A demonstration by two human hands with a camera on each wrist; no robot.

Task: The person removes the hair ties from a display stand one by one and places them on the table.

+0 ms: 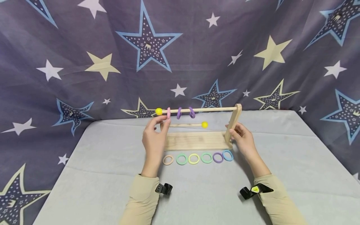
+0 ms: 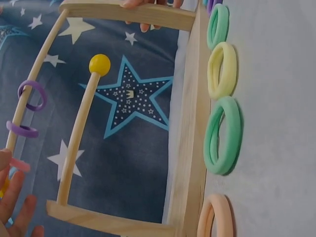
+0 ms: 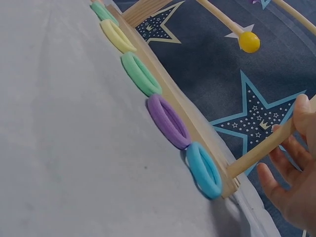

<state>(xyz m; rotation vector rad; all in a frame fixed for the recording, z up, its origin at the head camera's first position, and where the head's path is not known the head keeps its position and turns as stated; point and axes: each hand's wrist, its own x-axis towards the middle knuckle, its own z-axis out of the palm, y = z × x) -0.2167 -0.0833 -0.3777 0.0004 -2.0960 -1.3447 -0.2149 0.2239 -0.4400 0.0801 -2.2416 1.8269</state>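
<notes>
A wooden stand point(image 1: 197, 141) has a flat base and two long rods. Its upper rod point(image 1: 215, 109) ends at the left in a yellow ball point(image 1: 158, 111). Just inside that ball, my left hand point(image 1: 154, 137) pinches a pink ring point(image 1: 168, 113) that is on the rod. Two purple rings point(image 2: 32, 95) hang further along the same rod. The lower rod point(image 2: 79, 138) carries no ring and has its own yellow ball point(image 2: 99, 64) at its right end. With thumb in front and fingers behind, my right hand point(image 1: 244, 142) holds the right upright point(image 1: 234, 122).
Along the front of the base lies a row of loose rings: peach point(image 1: 168, 160), green point(image 1: 181, 159), yellow point(image 1: 193, 158), another green point(image 1: 206, 157), purple point(image 1: 217, 157) and blue point(image 1: 227, 155). A star-patterned curtain point(image 1: 191, 62) hangs behind the grey-covered table point(image 1: 202, 193).
</notes>
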